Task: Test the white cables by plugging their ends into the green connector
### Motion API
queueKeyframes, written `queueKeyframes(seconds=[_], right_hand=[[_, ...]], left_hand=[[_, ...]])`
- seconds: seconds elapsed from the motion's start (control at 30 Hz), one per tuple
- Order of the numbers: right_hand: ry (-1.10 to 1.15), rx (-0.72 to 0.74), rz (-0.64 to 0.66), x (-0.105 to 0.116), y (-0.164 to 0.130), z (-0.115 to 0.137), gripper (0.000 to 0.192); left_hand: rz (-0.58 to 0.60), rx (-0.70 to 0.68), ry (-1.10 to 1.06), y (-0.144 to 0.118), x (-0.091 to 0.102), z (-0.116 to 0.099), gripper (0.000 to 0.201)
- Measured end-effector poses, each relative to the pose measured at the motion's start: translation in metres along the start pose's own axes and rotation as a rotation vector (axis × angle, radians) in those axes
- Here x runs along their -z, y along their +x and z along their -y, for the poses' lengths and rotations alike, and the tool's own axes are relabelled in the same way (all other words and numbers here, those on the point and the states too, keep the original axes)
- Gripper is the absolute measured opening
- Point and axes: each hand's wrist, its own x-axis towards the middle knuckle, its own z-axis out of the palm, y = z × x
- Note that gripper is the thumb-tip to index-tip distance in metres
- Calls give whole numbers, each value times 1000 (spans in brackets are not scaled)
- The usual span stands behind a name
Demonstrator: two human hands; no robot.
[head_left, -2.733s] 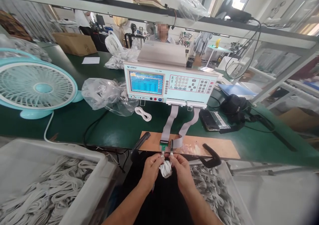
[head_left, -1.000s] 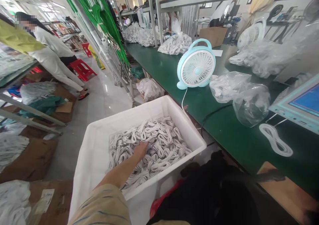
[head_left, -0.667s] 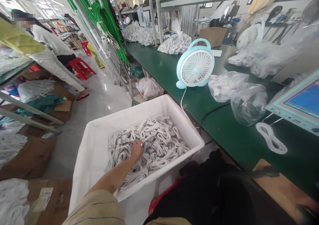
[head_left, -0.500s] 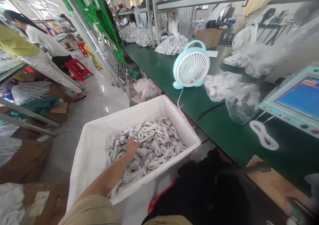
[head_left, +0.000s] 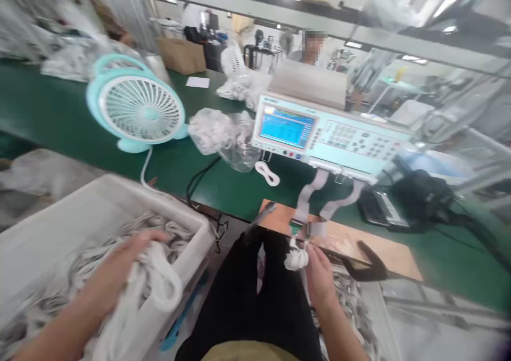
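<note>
White cable bundle (head_left: 154, 286) in left hand (head_left: 115, 268); right hand (head_left: 319, 276) at coiled cable (head_left: 296, 259).

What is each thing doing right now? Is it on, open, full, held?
left hand: closed around a bunch of white cables
bunch of white cables: held, lifted over the bin
white bin: open, holds many cable coils
right hand: touching a small coiled cable
small coiled cable: hanging at the connector
tester screen: lit blue
fan: blades too blurred to tell
</note>
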Motion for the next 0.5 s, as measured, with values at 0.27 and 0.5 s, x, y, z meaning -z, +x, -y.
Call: queueKeyframes(seconds=[0.27,0.5], right_hand=[[-27,88,25,-3,-5,0,28],[30,104,11,-6,-6,0,30]], left_hand=[[889,-283,-110,-68,-226,-54,33],[827,-150,-182,-84,-248,-46,34]])
